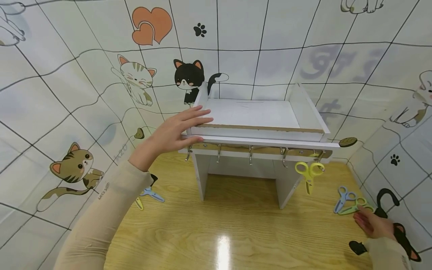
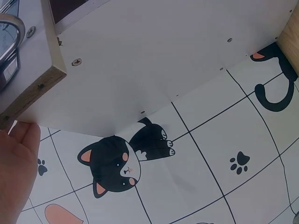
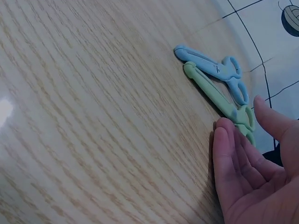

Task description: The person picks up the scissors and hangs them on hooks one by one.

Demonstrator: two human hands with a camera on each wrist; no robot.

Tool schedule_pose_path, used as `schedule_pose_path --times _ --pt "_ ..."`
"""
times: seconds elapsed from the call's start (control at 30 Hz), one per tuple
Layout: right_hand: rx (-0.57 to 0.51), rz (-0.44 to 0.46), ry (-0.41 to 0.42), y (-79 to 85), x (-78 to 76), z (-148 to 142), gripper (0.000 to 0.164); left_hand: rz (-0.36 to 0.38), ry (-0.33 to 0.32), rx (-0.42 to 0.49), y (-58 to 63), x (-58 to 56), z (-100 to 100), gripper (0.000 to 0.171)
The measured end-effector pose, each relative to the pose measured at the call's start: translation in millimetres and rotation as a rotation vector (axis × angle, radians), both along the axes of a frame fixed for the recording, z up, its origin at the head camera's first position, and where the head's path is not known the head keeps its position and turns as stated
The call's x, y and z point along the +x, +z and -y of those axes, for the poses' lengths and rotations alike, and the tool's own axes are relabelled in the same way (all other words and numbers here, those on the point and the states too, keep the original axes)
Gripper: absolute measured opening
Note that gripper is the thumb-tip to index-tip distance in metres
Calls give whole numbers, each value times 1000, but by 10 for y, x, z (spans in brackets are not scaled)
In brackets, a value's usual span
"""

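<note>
Currently | green scissors [image 3: 212, 92]: slim, round-tipped | left hand [image 1: 172, 130]: outspread | right hand [image 1: 377, 224]: loosely uncurled

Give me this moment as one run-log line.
left hand: resting on white shelf, left end; right hand: at green scissors, not gripping; yellow scissors: hanging at shelf's right end; blue scissors: beside green pair

A small, playfully dressed indoor nook, whether home or studio unclear, is lined on three sides by white grid-patterned wall sheeting [image 1: 243, 67] printed with cartoon cats [image 1: 189, 77], black paw prints [image 1: 201, 33] and an orange double heart [image 1: 162, 23]. A glossy wood-grain counter [image 1: 243, 221] carries a white panel shelf [image 1: 253, 114] with metal hooks [image 1: 251, 155] and green plastic scissors [image 3: 212, 92].
</note>
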State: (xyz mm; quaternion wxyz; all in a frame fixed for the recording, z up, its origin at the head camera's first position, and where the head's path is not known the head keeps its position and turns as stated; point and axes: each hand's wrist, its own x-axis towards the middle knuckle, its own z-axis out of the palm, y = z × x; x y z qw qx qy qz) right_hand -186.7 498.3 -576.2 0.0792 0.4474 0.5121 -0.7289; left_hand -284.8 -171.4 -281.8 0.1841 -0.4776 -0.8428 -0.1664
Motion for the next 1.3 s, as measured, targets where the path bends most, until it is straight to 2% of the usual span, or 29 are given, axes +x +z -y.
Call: schedule_pose_path --times 0.17,0.37,0.47,0.6,0.7,0.87,1.07,1.2,1.3 --pt "119 -11 -11 -41 -14 70 40 2 -1 0 1 -2 5 56" --pt "287 -9 21 -58 -29 145 41 1 -5 6 10 9 16 57" --pt "442 62 126 -28 -34 164 41 -2 -8 6 2 13 22 56" --pt "813 203 403 28 -20 188 50 -3 -12 7 -15 12 31 56" --pt "939 225 491 61 -12 205 52 4 -12 10 -18 17 34 57" --pt "885 192 441 95 -21 247 41 10 -9 16 -23 22 36 58" --pt "939 293 481 115 -11 347 42 16 -4 10 -33 5 24 58" --pt "892 311 441 154 18 422 37 16 -1 0 -25 -1 14 57" --pt "873 295 414 148 38 429 40 12 -4 1 -22 -7 9 58"
